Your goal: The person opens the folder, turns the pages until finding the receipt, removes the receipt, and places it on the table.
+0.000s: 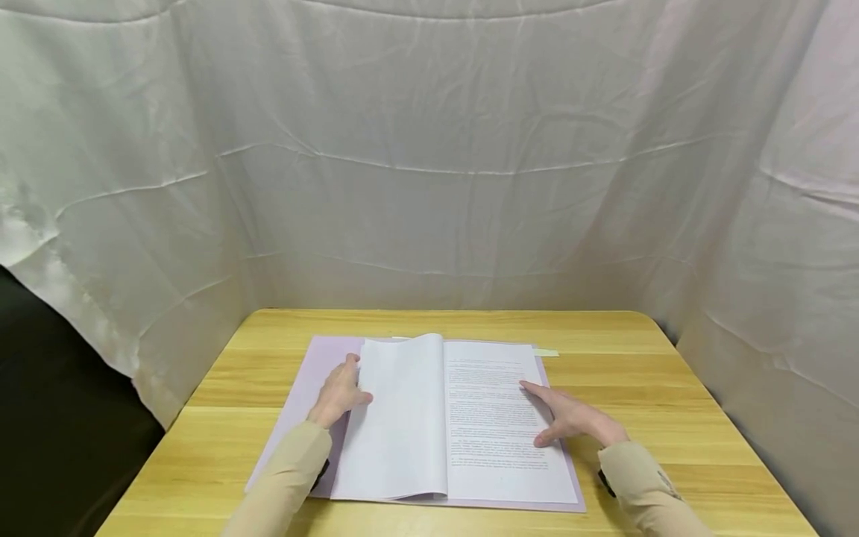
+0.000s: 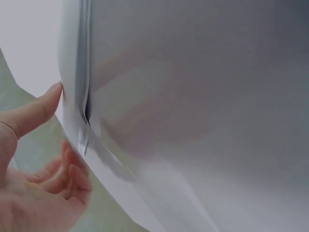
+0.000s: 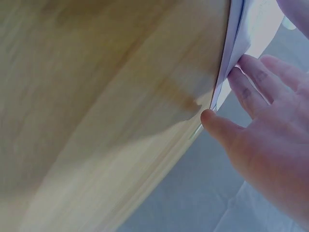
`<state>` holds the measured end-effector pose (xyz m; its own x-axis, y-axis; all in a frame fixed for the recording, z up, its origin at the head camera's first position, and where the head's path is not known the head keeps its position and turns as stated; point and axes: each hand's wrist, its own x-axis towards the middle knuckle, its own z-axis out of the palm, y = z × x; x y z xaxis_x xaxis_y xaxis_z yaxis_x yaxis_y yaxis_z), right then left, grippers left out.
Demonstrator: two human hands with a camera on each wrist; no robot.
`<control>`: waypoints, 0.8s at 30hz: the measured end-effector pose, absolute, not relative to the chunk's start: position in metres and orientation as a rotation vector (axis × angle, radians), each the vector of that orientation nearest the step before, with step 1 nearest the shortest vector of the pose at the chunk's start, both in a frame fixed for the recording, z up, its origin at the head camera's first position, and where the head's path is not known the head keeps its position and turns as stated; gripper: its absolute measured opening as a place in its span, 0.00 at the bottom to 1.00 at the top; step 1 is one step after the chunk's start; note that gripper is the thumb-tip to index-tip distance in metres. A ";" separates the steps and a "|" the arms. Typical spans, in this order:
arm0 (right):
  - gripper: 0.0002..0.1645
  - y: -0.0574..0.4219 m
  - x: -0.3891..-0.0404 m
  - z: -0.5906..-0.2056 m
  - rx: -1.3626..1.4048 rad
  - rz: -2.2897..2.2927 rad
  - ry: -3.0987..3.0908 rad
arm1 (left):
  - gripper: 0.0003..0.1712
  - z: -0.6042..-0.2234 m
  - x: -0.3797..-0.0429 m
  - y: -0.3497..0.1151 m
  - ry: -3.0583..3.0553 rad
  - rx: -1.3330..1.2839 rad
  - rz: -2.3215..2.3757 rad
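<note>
An open stack of printed sheets [image 1: 493, 432] lies in a pale purple folder [image 1: 329, 350] on the table. The left-hand sheet [image 1: 399, 418] looks blank and bulges up near the middle fold. My left hand [image 1: 338, 394] is at the left edge of that sheet, over the folder cover. In the left wrist view its thumb [image 2: 46, 108] touches the paper's edge, while the other fingers are loosely bent beside it. My right hand [image 1: 570, 418] reaches over the right edge of the printed page, its fingers spread and fairly straight. In the right wrist view those fingers [image 3: 248, 92] meet the folder's edge.
Wood-grain table [image 1: 671, 403] surrounds the folder. A pale yellow-green tab [image 1: 546, 353] sticks out at the folder's upper right. Grey-white cloth [image 1: 436, 149] hangs behind the table and at both sides. A black area [image 1: 54, 418] shows at the lower left.
</note>
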<state>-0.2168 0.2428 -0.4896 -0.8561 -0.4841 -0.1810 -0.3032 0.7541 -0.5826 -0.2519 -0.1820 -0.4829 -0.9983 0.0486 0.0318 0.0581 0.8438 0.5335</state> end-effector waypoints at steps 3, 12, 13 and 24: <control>0.65 0.243 -0.216 -0.489 -0.610 -0.794 2.628 | 0.43 -0.484 -0.253 -0.177 -2.973 -0.160 -0.800; 0.56 0.240 -0.229 -0.490 -0.757 -0.851 2.707 | 0.36 -0.498 -0.256 -0.166 -2.932 -0.838 -0.925; 0.54 0.240 -0.233 -0.490 -0.760 -0.857 2.726 | 0.36 -0.499 -0.256 -0.166 -2.926 -0.898 -0.940; 0.35 0.240 -0.287 -0.498 -0.639 -0.912 2.955 | 0.45 -0.502 -0.259 -0.159 -3.120 -0.771 -1.185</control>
<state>-0.2869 0.2398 -0.4977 -0.9180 -0.3741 0.1314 -0.3831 0.7515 -0.5372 -0.2594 -0.1589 -0.5019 -0.8607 0.4987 -0.1021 0.3051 0.6659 0.6808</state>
